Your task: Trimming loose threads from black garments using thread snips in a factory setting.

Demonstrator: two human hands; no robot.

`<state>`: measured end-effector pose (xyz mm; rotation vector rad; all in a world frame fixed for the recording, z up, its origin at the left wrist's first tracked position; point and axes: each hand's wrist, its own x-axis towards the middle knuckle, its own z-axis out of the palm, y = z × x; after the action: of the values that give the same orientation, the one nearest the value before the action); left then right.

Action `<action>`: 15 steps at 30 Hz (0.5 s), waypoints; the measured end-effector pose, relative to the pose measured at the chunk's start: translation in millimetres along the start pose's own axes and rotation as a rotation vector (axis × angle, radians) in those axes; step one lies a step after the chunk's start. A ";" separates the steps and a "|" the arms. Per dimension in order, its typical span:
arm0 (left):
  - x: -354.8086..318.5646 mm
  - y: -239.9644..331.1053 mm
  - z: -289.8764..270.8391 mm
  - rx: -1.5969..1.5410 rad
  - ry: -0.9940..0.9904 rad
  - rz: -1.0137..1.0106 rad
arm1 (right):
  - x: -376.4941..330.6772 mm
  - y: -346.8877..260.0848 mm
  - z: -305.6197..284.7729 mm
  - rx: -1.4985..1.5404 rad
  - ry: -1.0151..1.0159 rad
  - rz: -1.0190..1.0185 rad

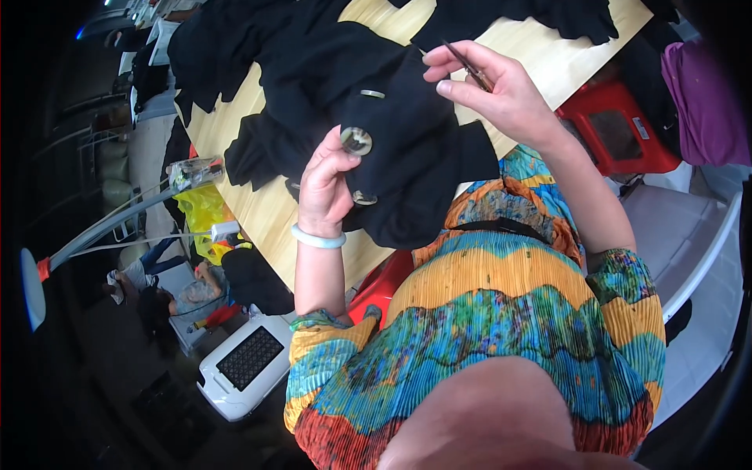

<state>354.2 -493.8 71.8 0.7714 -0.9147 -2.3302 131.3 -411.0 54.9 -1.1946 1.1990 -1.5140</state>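
A black garment point(407, 157) is bunched over the near edge of the table, with several large marbled buttons on it. My left hand point(325, 184) pinches one round cream-and-dark button point(357, 141) between thumb and fingers. Below that is another button point(364, 198), and a third button point(372, 93) shows nearly edge-on further up the cloth. Above the garment's right side, my right hand point(505, 94) holds a slim dark pointed tool point(468, 66). Its tip points up and left, away from the buttons; the fingers partly hide its handle, so its exact kind is unclear.
More black cloth point(517, 19) covers much of the pale wooden table point(243, 207). At the left edge are a lamp arm point(129, 215) and a yellow plastic bag point(205, 219). Red stool point(619, 129) and grey chair point(681, 235) stand right; a white plastic stool point(243, 368) is lower left.
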 end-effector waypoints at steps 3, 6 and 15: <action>-2.4 -2.7 -4.7 0.025 -0.045 -0.004 | -0.1 3.7 2.6 -0.047 -0.076 -0.072; -8.4 -0.7 -5.5 0.053 -0.107 -0.020 | 0.8 -3.4 6.2 -0.082 -0.170 -0.037; 5.6 10.3 -8.9 0.155 -0.255 -0.139 | 17.4 -14.8 23.0 -0.026 -0.488 -0.127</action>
<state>358.7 -507.9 72.1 0.6239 -1.1978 -2.5440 149.8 -429.1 74.4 -1.5695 0.8281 -1.1976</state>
